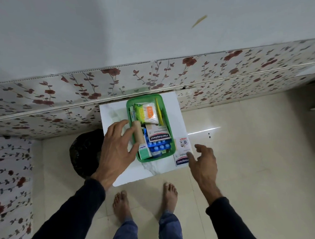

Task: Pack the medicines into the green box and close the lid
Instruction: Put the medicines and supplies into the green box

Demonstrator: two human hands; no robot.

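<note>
The green box (168,120) stands open on a small white table (113,113). Inside lie a Hansaplast carton (157,135), blue blister strips (159,146), a cotton-bud pack (149,113), a tan bandage roll (138,133) and a white-green carton (144,151). My left hand (115,146) hovers spread over the box's left rim, beside the roll, holding nothing. To the right of the box lie a second Hansaplast carton (181,160) and a small printed sachet (183,143). My right hand (203,162) is open, its fingertips at that second carton. No lid is visible.
A black bag (83,152) sits on the floor left of the table. A floral-covered ledge (173,74) runs behind the table along the wall. My bare feet (145,201) stand on the beige tiles in front of the table.
</note>
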